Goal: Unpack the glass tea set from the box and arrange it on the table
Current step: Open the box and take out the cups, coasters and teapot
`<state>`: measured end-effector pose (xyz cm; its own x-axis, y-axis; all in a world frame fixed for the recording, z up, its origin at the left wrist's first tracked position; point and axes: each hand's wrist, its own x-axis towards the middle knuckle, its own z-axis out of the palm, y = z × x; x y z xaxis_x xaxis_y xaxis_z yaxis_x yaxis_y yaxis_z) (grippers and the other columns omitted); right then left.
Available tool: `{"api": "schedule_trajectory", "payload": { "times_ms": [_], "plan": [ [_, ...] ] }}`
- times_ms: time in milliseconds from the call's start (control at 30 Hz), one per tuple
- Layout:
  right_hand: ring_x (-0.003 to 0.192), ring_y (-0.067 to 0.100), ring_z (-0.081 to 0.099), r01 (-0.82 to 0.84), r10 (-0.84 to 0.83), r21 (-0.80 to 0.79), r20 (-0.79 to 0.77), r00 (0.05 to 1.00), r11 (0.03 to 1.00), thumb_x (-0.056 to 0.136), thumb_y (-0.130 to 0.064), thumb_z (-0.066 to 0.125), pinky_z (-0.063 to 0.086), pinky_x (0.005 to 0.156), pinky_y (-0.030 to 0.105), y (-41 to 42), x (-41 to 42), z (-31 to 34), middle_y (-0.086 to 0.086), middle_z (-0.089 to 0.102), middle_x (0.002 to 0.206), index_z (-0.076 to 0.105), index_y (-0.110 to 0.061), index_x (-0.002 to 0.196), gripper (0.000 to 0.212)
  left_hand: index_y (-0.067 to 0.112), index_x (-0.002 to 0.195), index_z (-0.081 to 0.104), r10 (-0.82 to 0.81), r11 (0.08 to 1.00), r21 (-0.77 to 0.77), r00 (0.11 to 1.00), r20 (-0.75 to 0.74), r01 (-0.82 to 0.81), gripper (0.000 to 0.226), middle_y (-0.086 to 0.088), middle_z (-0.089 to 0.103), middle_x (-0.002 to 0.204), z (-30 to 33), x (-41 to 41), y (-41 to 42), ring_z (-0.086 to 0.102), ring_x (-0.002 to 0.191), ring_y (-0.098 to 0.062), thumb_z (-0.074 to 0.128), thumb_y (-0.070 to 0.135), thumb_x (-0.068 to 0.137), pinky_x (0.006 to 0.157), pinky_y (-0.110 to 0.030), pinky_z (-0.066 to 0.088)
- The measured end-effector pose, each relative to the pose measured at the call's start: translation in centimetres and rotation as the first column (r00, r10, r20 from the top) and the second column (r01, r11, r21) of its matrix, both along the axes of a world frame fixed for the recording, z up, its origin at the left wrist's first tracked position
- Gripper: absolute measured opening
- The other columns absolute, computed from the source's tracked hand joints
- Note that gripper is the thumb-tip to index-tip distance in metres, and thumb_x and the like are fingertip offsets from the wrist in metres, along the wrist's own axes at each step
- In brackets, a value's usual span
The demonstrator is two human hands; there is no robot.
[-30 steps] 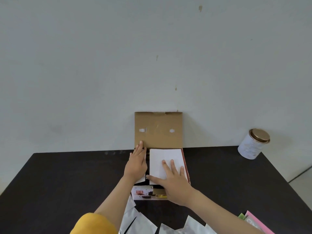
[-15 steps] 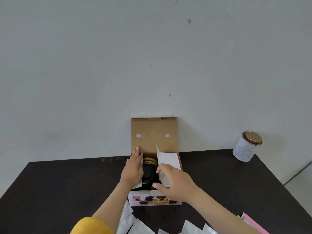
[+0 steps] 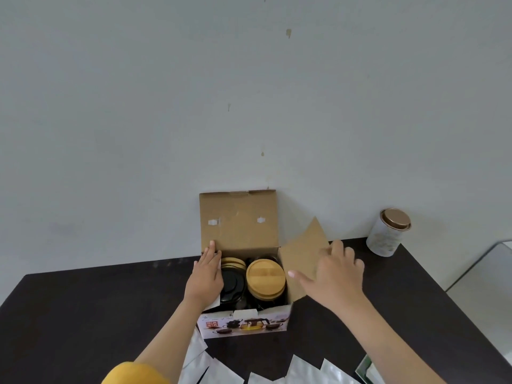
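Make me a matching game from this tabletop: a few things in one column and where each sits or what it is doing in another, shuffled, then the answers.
Things:
1. round wooden lid
2. metal tin
3. left hand
4. right hand

Places or states:
A. at the table's far right corner by the wall
B. pushing the side flap outward
C. inside the open box
D. resting on the box's left edge

Pairs: 1-C, 2-A, 3-D, 4-B
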<state>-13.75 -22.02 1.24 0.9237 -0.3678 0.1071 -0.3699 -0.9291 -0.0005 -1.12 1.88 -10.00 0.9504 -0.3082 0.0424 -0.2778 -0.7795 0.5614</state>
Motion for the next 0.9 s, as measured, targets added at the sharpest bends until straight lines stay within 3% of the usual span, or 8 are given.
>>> {"api": "schedule_trajectory", "payload": {
  "times_ms": [100, 200, 300, 400, 567, 667, 767, 900],
  "plan": [
    [0.115, 0.028, 0.043, 0.05, -0.048, 0.006, -0.15, 0.987, 0.999, 0.074, -0.084, 0.037, 0.037, 0.093, 0.042, -1.0, -0.1, -1.3, 0.008, 0.047, 0.124, 0.053, -0.015, 0.121, 0.085, 0.011, 0.148, 0.027, -0.002, 1.0, 0.012, 1.0, 0.003, 0.002, 0.047, 0.003, 0.0, 0.16, 0.0, 0.0, -0.1, 0.0, 0.147, -0.014, 0.03, 0.019, 0.101, 0.117, -0.038, 0.002],
    [0.121, 0.031, 0.043, 0.07, -0.04, 0.165, -0.177, 0.983, 0.984, 0.074, -0.081, 0.044, 0.039, 0.097, 0.044, -0.9, 0.0, -4.2, 0.012, 0.045, 0.131, 0.044, -0.015, 0.13, 0.087, 0.012, 0.149, 0.026, -0.006, 1.0, 0.023, 1.0, 0.004, 0.006, 0.048, 0.003, -0.001, 0.16, -0.1, 0.0, -0.1, -0.001, 0.147, -0.014, 0.03, 0.019, 0.101, 0.117, -0.039, 0.003],
    [0.136, 0.043, 0.031, 0.111, -0.046, 0.314, -0.208, 0.977, 0.943, 0.076, -0.078, 0.045, 0.029, 0.109, 0.051, 0.0, 0.2, -6.8, 0.023, 0.021, 0.153, 0.023, -0.014, 0.146, 0.097, 0.012, 0.148, 0.026, -0.005, 1.0, 0.029, 1.0, 0.001, 0.005, 0.048, 0.003, -0.002, 0.16, -0.1, 0.0, -0.1, -0.001, 0.147, -0.014, 0.029, 0.02, 0.101, 0.117, -0.039, 0.002],
    [0.142, 0.048, 0.011, 0.127, 0.004, 0.405, -0.307, 0.952, 0.905, 0.084, -0.077, 0.027, 0.015, 0.114, 0.056, 1.3, 0.6, -8.9, 0.02, 0.001, 0.159, 0.004, -0.019, 0.152, 0.092, 0.012, 0.148, 0.027, -0.002, 0.999, 0.033, 1.0, 0.009, 0.002, 0.047, 0.003, -0.001, 0.16, -0.1, 0.0, -0.1, -0.001, 0.147, -0.014, 0.029, 0.02, 0.101, 0.117, -0.039, 0.002],
    [0.144, 0.029, 0.021, 0.05, 0.069, 0.628, -0.163, 0.984, 0.777, 0.086, -0.074, 0.024, 0.017, 0.114, 0.055, 3.3, 1.5, -10.5, 0.009, 0.023, 0.156, 0.013, -0.011, 0.15, 0.09, 0.013, 0.148, 0.028, 0.002, 0.999, 0.035, 1.0, 0.015, -0.002, 0.047, 0.004, -0.001, 0.16, -0.2, 0.0, -0.1, 0.0, 0.147, -0.013, 0.029, 0.019, 0.101, 0.117, -0.038, 0.002],
    [0.143, 0.025, 0.024, -0.043, 0.088, 0.581, -0.05, 0.995, 0.813, 0.074, -0.083, 0.019, 0.022, 0.115, 0.05, 3.6, 2.0, -10.6, 0.007, 0.025, 0.154, 0.014, -0.013, 0.149, 0.103, 0.013, 0.148, 0.028, 0.003, 1.0, 0.03, 1.0, 0.012, -0.003, 0.047, 0.004, -0.001, 0.16, -0.2, 0.0, -0.1, 0.0, 0.147, -0.013, 0.029, 0.019, 0.101, 0.117, -0.038, 0.003],
    [0.147, 0.023, 0.01, -0.192, 0.212, 0.499, 0.016, 0.977, 0.845, 0.083, -0.072, 0.043, 0.011, 0.119, 0.047, 3.2, 2.6, -10.5, 0.005, 0.012, 0.159, 0.009, -0.016, 0.151, 0.095, 0.014, 0.148, 0.028, 0.007, 1.0, 0.017, 1.0, 0.011, -0.007, 0.047, 0.004, 0.0, 0.16, -0.1, 0.0, -0.1, 0.0, 0.147, -0.012, 0.029, 0.02, 0.101, 0.117, -0.036, 0.002],
    [0.143, 0.024, 0.013, -0.299, 0.315, 0.405, 0.027, 0.949, 0.864, 0.068, -0.082, 0.048, 0.014, 0.118, 0.049, 2.4, 3.8, -9.8, 0.001, 0.02, 0.155, 0.02, -0.024, 0.148, 0.103, 0.013, 0.148, 0.028, 0.01, 1.0, 0.008, 1.0, 0.011, -0.01, 0.047, 0.004, 0.0, 0.159, 0.1, -0.1, -0.2, -0.001, 0.147, -0.012, 0.028, 0.021, 0.102, 0.117, -0.035, 0.002]
  ]
}}
